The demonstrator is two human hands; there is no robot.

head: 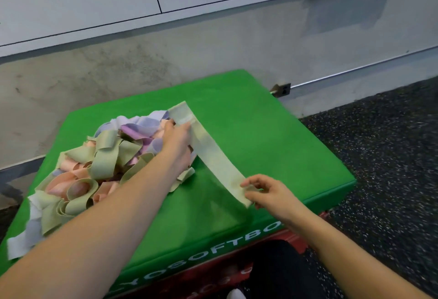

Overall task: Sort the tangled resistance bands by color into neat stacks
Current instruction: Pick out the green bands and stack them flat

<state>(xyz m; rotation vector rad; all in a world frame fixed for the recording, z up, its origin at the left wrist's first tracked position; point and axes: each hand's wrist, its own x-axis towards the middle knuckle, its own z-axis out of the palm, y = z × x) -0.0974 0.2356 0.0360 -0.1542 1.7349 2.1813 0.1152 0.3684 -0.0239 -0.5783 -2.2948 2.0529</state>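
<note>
One pale green band (208, 154) is being held flat on the green box (272, 132), right of the tangled pile (99, 163). Its far part is being gripped, seemingly, by the left hand (176, 136); its near end is being pinched by the right hand (265, 190). Next, laying it down clear of the pile is being called for.

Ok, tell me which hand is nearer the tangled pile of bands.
Left. The left hand rests against the pile; the right hand is off to its right, pinching the stretched green band.
</note>
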